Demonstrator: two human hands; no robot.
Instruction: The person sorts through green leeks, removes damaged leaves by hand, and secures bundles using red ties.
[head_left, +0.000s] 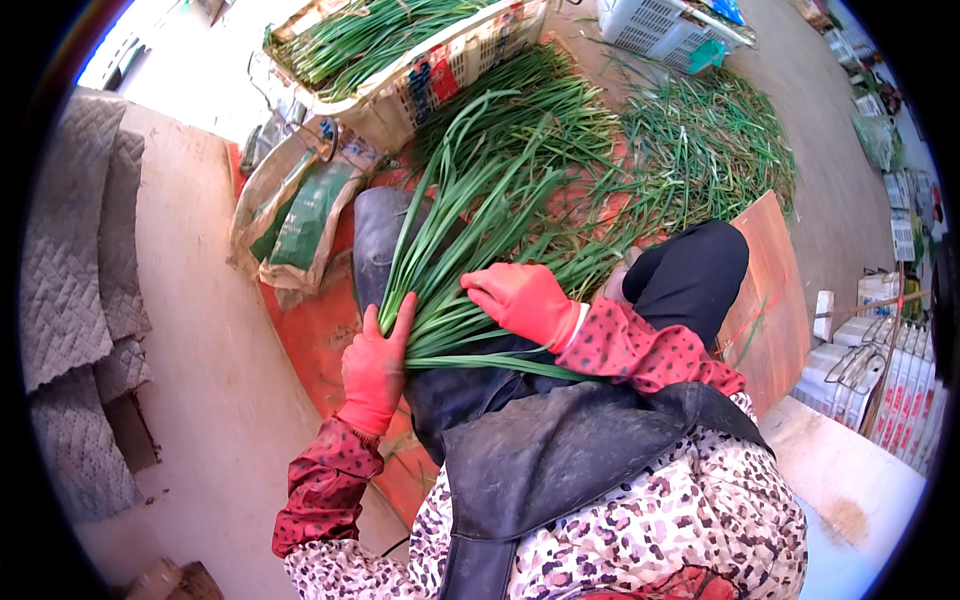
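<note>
My left hand (375, 369), in a red rubber glove, grips a fanned bunch of long green garlic chives (457, 240) near its base. Two of its fingers stand apart around the stems. The leaves spread up and to the right across my lap, over a dark apron (555, 450). Above the lower leaves is my right hand (525, 300), also in a red glove, with its fingers bent together and pointing left. Whether a leaf is pinched between those fingers cannot be told. A few leaves run beneath my right forearm.
A pile of chives (525, 105) lies ahead beside a white plastic crate (457, 79) filled with more. Loose leaf scraps (705, 150) are heaped to the right, near another crate (652, 34). A worn bag (311, 214) lies left of my knee; a wooden board (772, 300) is at right.
</note>
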